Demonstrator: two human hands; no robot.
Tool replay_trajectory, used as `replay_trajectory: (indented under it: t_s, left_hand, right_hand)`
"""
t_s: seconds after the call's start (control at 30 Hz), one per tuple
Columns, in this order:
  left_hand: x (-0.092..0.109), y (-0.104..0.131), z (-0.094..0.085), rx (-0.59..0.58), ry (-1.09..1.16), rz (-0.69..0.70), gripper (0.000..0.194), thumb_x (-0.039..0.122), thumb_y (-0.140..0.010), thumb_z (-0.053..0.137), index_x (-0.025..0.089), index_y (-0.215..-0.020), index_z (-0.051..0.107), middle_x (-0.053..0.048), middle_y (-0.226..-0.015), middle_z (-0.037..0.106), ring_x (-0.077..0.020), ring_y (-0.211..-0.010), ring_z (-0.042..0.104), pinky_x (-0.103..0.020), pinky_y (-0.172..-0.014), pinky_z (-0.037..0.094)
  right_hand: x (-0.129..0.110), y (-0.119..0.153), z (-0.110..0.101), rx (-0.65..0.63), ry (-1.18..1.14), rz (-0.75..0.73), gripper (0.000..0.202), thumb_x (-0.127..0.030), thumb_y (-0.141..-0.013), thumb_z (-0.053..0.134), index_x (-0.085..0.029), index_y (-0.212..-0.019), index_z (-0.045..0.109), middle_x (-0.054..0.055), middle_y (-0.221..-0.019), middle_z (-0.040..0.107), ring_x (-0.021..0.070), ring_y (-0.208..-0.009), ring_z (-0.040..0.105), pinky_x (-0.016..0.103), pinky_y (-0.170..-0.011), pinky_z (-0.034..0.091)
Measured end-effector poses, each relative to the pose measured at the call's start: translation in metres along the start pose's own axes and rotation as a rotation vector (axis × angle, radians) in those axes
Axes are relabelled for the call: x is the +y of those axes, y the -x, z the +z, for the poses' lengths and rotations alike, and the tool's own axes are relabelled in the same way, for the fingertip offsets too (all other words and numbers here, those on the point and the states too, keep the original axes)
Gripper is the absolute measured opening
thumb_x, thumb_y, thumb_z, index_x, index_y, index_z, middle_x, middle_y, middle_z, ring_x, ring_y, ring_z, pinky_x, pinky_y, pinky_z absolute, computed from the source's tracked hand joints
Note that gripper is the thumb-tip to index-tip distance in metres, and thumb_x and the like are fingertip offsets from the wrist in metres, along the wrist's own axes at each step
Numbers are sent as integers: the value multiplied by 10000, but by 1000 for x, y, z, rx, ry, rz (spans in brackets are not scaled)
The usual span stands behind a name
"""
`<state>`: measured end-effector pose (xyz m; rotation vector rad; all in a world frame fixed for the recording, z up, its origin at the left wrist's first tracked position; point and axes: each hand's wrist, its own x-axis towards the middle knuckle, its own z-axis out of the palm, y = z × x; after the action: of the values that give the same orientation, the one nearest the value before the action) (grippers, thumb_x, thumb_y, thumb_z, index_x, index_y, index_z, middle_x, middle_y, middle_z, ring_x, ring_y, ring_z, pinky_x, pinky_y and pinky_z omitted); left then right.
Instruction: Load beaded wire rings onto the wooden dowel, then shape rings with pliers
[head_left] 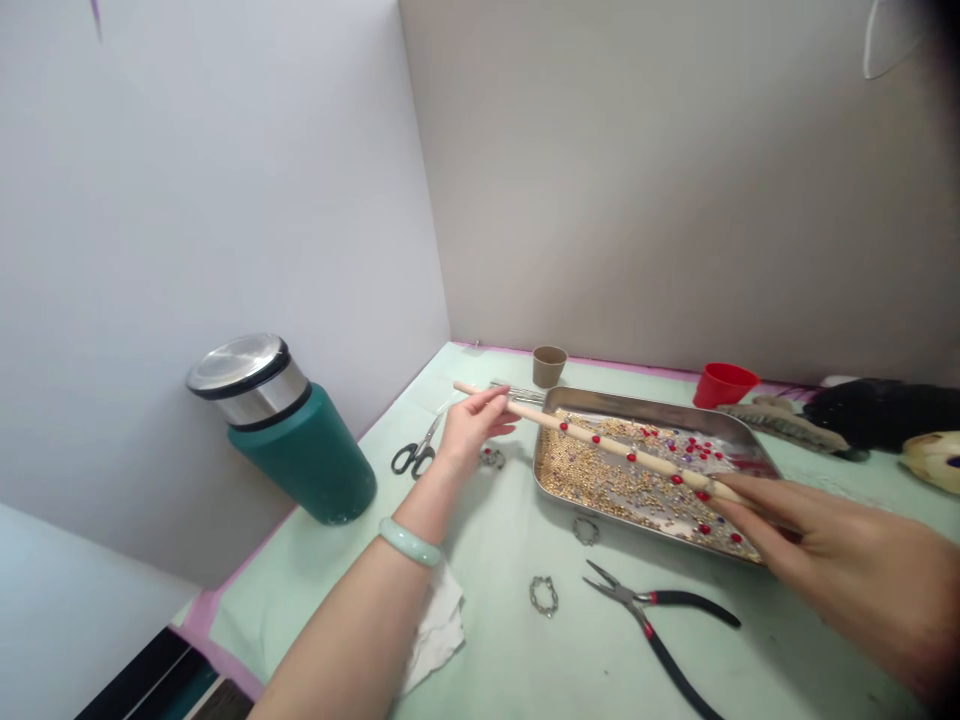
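A pale wooden stick (pixel 615 445) with red beads spaced along it slants above a metal tray (pixel 660 405) of small gold and red beads. My left hand (pixel 480 425) pinches the stick near its far left end, and a green bangle sits on that wrist. At the stick's right end, my right hand (pixel 832 555) grips it between thumb and fingers. Below the tray, pliers (pixel 626 595) with black and red handles lie with their jaws apart. Two beaded rings, one of them a bracelet-like ring (pixel 544 596), rest close to the pliers.
A green flask (pixel 307 460) with a steel lid stands at left. Black-handled scissors (pixel 416 455) lie beside my left hand. Behind are a brown cup (pixel 549 368) and a red cup (pixel 724 385). White tissue (pixel 439 630) lies partly under my left forearm. Dark items (pixel 877 415) sit at right.
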<state>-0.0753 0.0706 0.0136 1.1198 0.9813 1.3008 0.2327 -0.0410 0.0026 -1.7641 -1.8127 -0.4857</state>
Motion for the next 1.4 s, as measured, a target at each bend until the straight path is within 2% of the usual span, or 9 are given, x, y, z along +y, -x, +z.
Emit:
replay_trajectory:
  t_s: [0.2, 0.4, 0.57, 0.73, 0.83, 0.93, 1.0, 1.13, 1.4]
  left_hand:
    - [-3, 12, 22, -111, -109, -45, 302, 234, -789, 629, 124, -1069, 663, -124, -945, 711, -202, -822, 683, -332, -737, 548]
    - [-4, 13, 23, -157, -233, 15, 290, 257, -799, 611, 164, -1067, 671, -106, -974, 706, -183, -823, 672, -278, -672, 531]
    - [0, 9, 16, -223, -305, 57, 428, 355, -833, 560, 186, -1225, 571, -113, -1041, 689, -213, -900, 670, -235, -592, 508]
    - [8, -2, -10, -19, -739, 126, 456, 419, -912, 311, 137, -1117, 604, -120, -970, 695, -179, -781, 673, -252, -597, 497]
    - [8, -6, -24, -30, -929, 122, 290, 389, -784, 538, 160, -874, 691, -94, -837, 698, -210, -746, 642, -285, -629, 467]
    - [6, -5, -30, -166, -1089, 124, 187, 310, -541, 747, 215, -698, 710, -50, -755, 682, -241, -780, 607, -302, -693, 439]
    - [4, -2, -30, -231, -1169, 131, 192, 254, -480, 764, 232, -663, 710, -47, -758, 667, -257, -818, 586, -309, -724, 425]
    - [3, -1, -26, -256, -1262, 152, 133, 227, -537, 713, 227, -669, 696, -60, -821, 654, -268, -900, 557, -314, -764, 410]
    - [3, -8, -32, -254, -1218, 99, 193, 321, -749, 559, 198, -808, 695, -20, -752, 692, -144, -645, 589, -243, -600, 423]
  right_hand:
    - [-7, 0, -6, -67, 136, -77, 376, -588, -830, 392, -389, -863, 709, -69, -862, 746, 199, -639, 687, 270, -423, 449]
    - [-10, -1, -5, -31, 131, -108, 347, -549, -829, 445, -367, -924, 724, -46, -864, 753, 187, -601, 690, 243, -395, 445]
    - [-9, -1, -5, -75, 119, -54, 356, -569, -808, 448, -374, -910, 728, -48, -875, 753, 197, -636, 693, 248, -408, 446]
    - [-4, 1, -3, -88, 102, 32, 399, -597, -822, 397, -376, -947, 705, -63, -979, 732, 216, -731, 692, 301, -499, 482]
    - [-1, 3, 0, -109, 64, 78, 408, -625, -810, 403, -376, -951, 694, -71, -1024, 719, 226, -819, 690, 326, -582, 512]
    - [1, 3, 2, -117, 54, 104, 426, -643, -798, 403, -379, -955, 697, -65, -1030, 718, 236, -837, 688, 337, -587, 518]
    - [1, 3, 1, -125, 54, 107, 427, -642, -801, 395, -384, -959, 697, -66, -1036, 716, 236, -820, 689, 340, -582, 520]
    - [0, 2, 0, -124, 61, 101, 441, -649, -798, 387, -381, -951, 702, -65, -1046, 714, 235, -810, 691, 341, -590, 523]
    - [4, 1, 2, -115, 59, 103, 519, -705, -784, 311, -395, -941, 697, -70, -1048, 712, 251, -823, 688, 366, -593, 525]
